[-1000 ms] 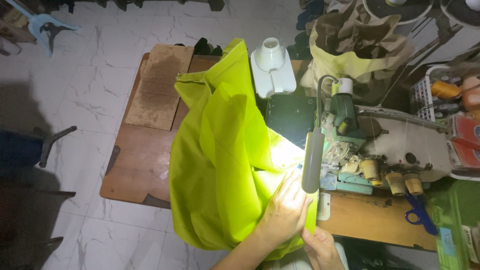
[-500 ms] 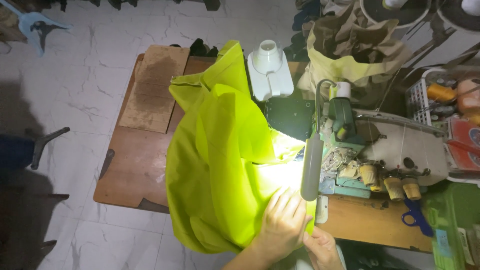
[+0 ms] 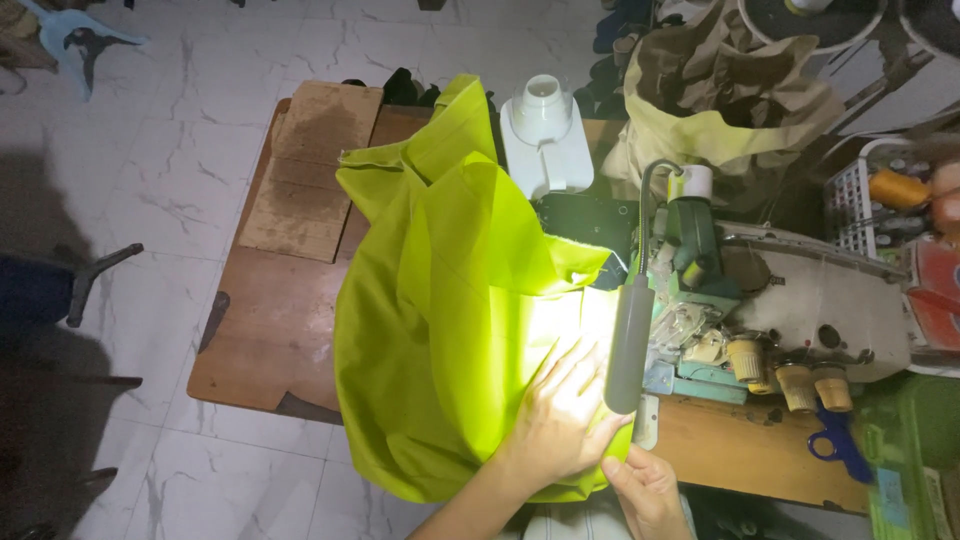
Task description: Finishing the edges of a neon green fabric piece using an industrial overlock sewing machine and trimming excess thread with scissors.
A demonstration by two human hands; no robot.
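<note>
The left hand (image 3: 562, 420) lies flat, fingers spread wide, pressing on the lime cloth (image 3: 450, 300), which is heaped up and away to its left over the wooden table (image 3: 270, 340). Just below and to its right, the right hand (image 3: 650, 490) pinches the cloth's near edge with curled fingers. Right beside the left fingertips hangs a grey lamp (image 3: 628, 345), lighting the cloth beneath it. Further right stands the sewing machine (image 3: 780, 310), with blue scissors (image 3: 835, 440) on the table near its front
</note>
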